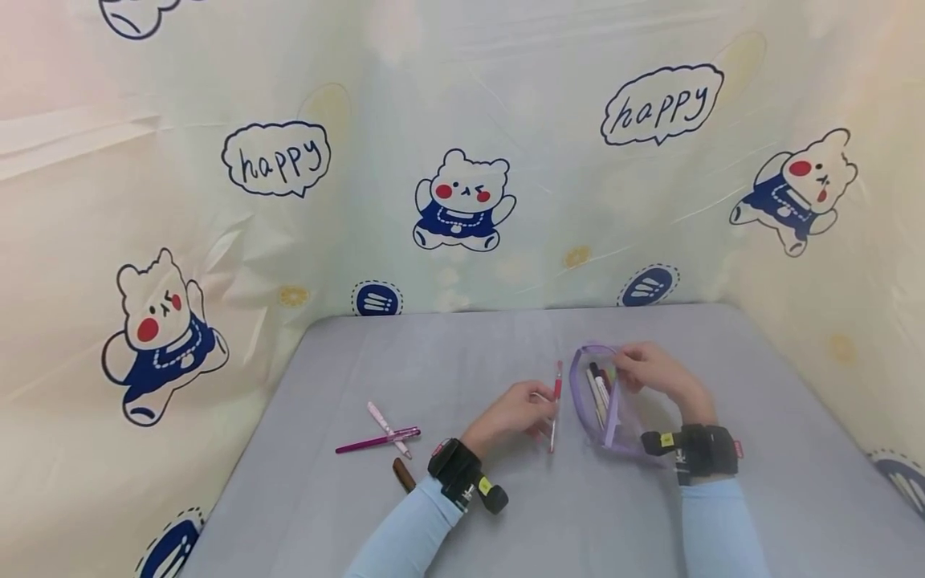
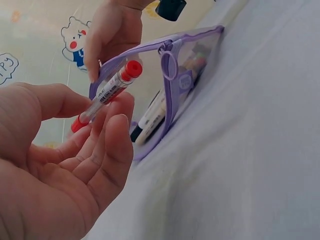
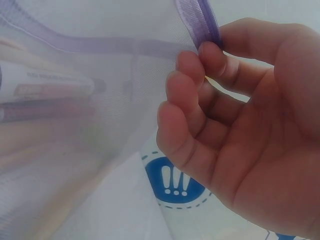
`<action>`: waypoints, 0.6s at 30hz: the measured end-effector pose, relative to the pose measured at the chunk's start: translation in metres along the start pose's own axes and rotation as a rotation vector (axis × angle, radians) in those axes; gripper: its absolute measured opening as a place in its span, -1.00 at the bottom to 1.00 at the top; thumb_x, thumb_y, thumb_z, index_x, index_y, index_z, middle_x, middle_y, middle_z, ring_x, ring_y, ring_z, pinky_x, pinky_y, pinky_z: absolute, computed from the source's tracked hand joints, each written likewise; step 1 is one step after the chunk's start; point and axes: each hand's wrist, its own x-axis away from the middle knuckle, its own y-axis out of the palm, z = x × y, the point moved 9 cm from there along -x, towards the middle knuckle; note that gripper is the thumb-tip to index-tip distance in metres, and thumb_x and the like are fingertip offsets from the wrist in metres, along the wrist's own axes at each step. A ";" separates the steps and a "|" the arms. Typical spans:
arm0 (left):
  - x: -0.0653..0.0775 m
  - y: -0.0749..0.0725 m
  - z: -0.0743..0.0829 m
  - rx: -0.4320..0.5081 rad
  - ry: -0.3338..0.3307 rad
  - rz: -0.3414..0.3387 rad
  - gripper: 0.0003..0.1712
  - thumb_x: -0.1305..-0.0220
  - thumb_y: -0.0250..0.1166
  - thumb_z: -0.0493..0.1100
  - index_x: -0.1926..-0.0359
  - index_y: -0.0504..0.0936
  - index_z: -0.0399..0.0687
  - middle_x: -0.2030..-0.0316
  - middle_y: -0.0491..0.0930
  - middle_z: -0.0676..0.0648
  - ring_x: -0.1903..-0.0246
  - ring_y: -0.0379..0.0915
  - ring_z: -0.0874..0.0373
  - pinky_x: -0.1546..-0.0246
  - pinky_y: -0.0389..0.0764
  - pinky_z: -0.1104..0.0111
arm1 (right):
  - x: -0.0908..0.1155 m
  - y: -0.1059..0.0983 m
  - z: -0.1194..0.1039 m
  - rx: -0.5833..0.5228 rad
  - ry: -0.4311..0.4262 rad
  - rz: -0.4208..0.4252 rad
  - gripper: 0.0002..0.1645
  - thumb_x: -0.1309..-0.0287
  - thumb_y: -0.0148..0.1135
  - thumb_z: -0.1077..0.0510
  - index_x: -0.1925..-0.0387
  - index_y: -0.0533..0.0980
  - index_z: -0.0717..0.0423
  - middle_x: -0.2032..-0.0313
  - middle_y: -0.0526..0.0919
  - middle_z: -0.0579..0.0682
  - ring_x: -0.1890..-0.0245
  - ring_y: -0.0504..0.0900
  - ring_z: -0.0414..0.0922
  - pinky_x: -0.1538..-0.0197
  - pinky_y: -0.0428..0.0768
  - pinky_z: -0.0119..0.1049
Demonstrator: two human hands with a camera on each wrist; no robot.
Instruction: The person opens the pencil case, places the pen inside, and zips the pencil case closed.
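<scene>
My left hand (image 1: 511, 413) pinches a clear-barrelled pen with red ends (image 2: 112, 91) between thumb and fingers. In the left wrist view this pen slants across the near side of a see-through mesh pencil pouch with purple edging (image 1: 612, 421). The pouch's zipped side gapes, and a ring-shaped zipper pull (image 2: 170, 65) hangs from it. With thumb and fingertips, my right hand (image 3: 250, 115) pinches the pouch's purple edge (image 3: 202, 25). Several pens and markers (image 1: 598, 393) lie inside the pouch, blurred through the mesh in the right wrist view.
Left of my left hand, a purple pen (image 1: 361, 444) crosses a pale pink pen (image 1: 377, 416) on the grey tabletop (image 1: 448, 353). A brown marker (image 1: 403, 475) lies nearer, by the left sleeve. A curtain with bear prints (image 1: 462, 205) stands behind the table.
</scene>
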 end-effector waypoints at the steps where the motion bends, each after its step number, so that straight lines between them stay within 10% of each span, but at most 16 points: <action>1: -0.002 0.002 0.000 0.013 -0.002 0.000 -0.74 -0.30 0.26 -0.14 0.04 0.53 -0.12 0.38 0.70 -0.06 0.52 0.64 0.16 0.49 0.65 0.31 | 0.001 0.000 0.000 0.004 0.002 0.001 -0.66 -0.42 -0.01 0.14 0.41 0.50 0.29 0.56 0.54 0.13 0.51 0.54 -0.04 0.33 0.57 -0.20; 18: -0.022 0.022 0.000 0.115 -0.031 -0.029 -0.68 -0.29 0.30 -0.07 0.01 0.60 -0.12 0.23 0.68 -0.13 0.45 0.65 0.13 0.43 0.67 0.30 | 0.002 -0.004 0.006 0.020 0.011 0.030 -0.64 -0.42 -0.01 0.12 0.46 0.49 0.24 0.58 0.53 0.08 0.51 0.54 -0.03 0.35 0.57 -0.21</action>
